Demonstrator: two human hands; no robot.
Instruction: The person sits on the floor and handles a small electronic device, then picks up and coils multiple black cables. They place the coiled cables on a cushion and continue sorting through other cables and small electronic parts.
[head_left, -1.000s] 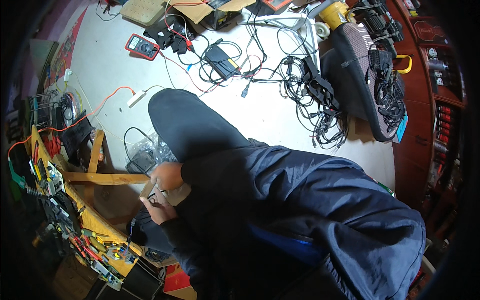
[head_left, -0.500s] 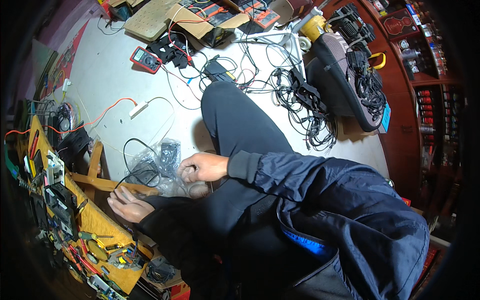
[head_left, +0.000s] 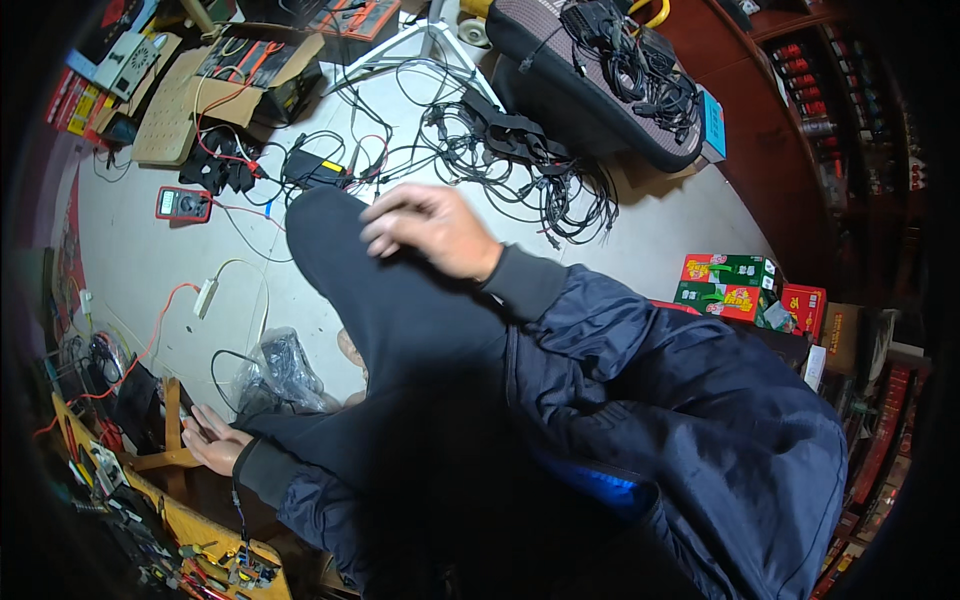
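My right hand (head_left: 432, 230) hovers above my raised knee in dark trousers (head_left: 370, 290), fingers loosely apart and a little blurred, with nothing in it. My left hand (head_left: 210, 440) lies low at the left, palm up and fingers spread, empty, touching a wooden frame (head_left: 170, 425). Just right of that hand a clear plastic bag of black cables (head_left: 280, 370) sits on the pale floor. Both forearms are in dark blue jacket sleeves.
A red multimeter (head_left: 183, 203), a black power adapter (head_left: 312, 168) and tangled black cables (head_left: 540, 170) lie on the floor ahead. A white plug on red wire (head_left: 205, 297) lies left. Cardboard boxes (head_left: 235, 70) stand behind, colourful cartons (head_left: 735, 285) to the right, and a cluttered yellow workbench (head_left: 150, 520) at lower left.
My right hand has let go at the plastic bag and risen up and right, above my knee. My left hand has shifted slightly right by the wooden frame. The view has tilted.
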